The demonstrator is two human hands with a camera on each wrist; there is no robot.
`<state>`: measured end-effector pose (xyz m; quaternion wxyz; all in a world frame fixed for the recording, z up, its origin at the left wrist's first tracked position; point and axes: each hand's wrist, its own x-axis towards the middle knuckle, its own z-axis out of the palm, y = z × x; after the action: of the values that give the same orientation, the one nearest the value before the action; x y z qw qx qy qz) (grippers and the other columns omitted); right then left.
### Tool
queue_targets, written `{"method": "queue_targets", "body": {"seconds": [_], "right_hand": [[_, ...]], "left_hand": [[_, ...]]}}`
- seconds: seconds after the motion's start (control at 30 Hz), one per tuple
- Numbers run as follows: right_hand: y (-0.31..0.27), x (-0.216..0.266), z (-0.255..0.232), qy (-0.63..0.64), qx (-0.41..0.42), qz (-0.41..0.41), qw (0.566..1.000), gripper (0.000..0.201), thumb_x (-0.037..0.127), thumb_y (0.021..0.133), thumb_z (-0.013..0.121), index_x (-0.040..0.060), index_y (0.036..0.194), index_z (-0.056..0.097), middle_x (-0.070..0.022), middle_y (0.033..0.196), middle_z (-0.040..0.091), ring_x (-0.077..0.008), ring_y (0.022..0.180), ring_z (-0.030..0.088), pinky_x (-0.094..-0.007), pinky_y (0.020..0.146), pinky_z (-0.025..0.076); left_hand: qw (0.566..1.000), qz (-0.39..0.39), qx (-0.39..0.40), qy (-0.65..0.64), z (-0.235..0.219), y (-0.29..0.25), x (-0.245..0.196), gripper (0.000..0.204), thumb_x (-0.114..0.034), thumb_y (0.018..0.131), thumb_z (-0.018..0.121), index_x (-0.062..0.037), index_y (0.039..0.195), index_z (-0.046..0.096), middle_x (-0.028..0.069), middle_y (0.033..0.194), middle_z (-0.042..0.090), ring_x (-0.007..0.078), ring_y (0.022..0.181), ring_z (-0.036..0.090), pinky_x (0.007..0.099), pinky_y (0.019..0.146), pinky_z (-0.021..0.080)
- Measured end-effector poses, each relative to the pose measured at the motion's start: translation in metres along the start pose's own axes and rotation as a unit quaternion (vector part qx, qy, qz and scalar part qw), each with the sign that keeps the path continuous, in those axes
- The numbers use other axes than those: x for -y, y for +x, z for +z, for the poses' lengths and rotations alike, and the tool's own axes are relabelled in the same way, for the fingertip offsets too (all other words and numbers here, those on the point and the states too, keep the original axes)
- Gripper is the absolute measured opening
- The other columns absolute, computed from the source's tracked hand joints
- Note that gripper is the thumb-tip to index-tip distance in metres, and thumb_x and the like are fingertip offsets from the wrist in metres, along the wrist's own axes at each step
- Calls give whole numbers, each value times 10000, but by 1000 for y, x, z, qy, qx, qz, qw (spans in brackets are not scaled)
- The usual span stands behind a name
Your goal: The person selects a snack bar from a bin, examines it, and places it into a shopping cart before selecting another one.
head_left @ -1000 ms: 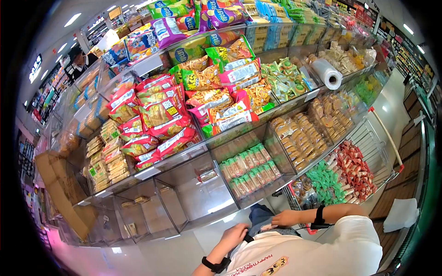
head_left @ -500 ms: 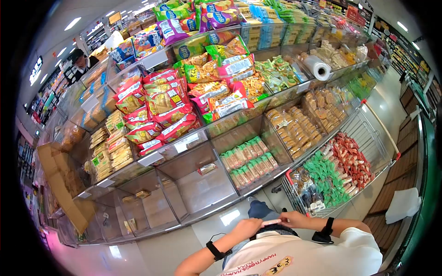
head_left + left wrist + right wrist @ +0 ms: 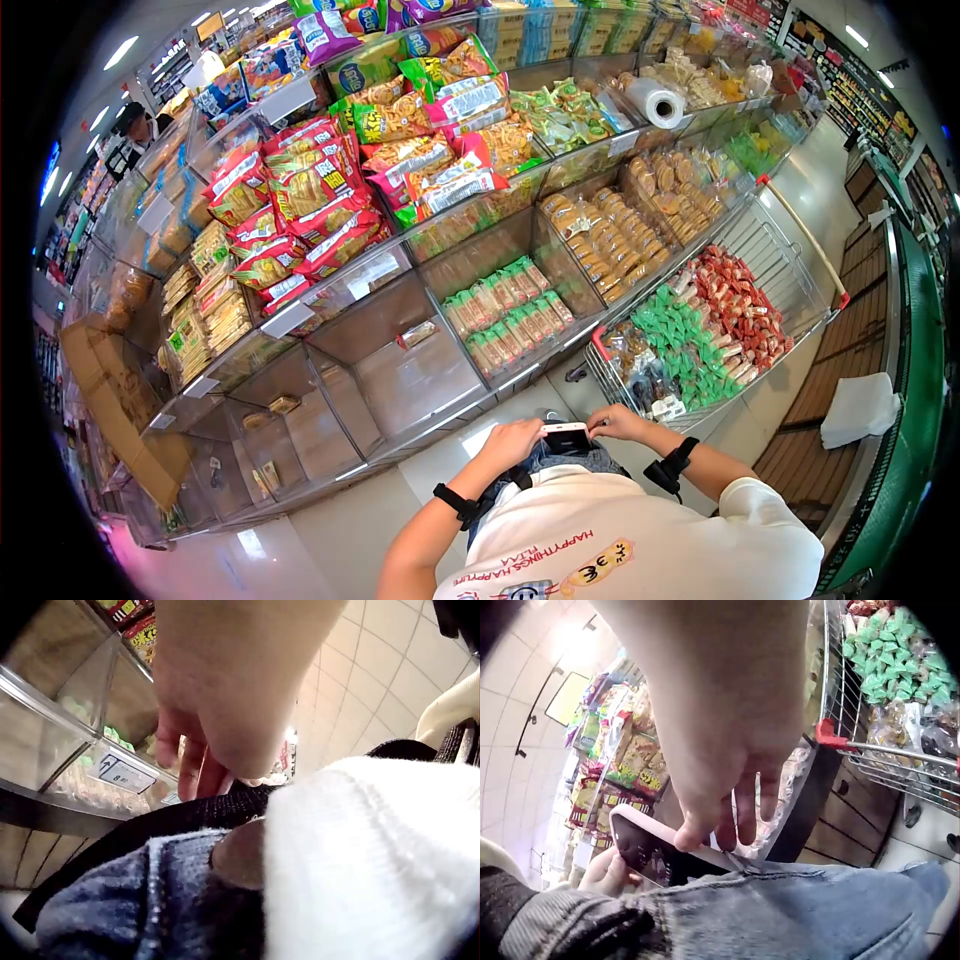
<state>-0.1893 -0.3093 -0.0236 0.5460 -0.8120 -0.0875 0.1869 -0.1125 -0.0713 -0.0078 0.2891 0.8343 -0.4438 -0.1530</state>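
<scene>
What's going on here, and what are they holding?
Someone in a white shirt is in a shop, holding a phone low in front of them. The left hand grips one end and the right hand holds the other. The screen looks dark. Beside them stands a cart with green packets and red packets in it. In front is a shelf of snacks. Neither hand is touching the snacks.

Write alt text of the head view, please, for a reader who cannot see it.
A person's left hand and right hand hold a phone at the waist. Ahead is a snack display; to the right, a shopping cart holds green packets and red packets.
</scene>
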Motion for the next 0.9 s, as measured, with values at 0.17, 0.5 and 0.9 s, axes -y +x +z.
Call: {"method": "queue_targets", "body": {"seconds": [0.17,0.5,0.9], "right_hand": [[-11,-8,-9,27,-13,29,999,140,132,674,621,36,770,591,-58,747,583,-153,680,559,-250,618,436],[-47,-37,-33,-15,-7,45,999,205,187,707,585,60,868,579,-83,777,588,-157,711,569,-267,623,437],[-111,-150,-119,-66,-457,236,855,191,157,729,512,41,875,551,-128,778,561,-236,727,546,-317,646,432]], "left_hand": [[1000,8,22,3,2,17,-5,196,-261,800,411,-71,774,453,132,695,542,290,670,532,389,537,419],[977,65,193,-71,-8,57,-27,237,-284,755,496,-127,926,544,76,799,571,240,705,544,327,587,436],[932,-299,41,-200,6,27,22,225,-148,772,497,-32,963,526,121,754,581,156,681,564,264,588,445]]}}
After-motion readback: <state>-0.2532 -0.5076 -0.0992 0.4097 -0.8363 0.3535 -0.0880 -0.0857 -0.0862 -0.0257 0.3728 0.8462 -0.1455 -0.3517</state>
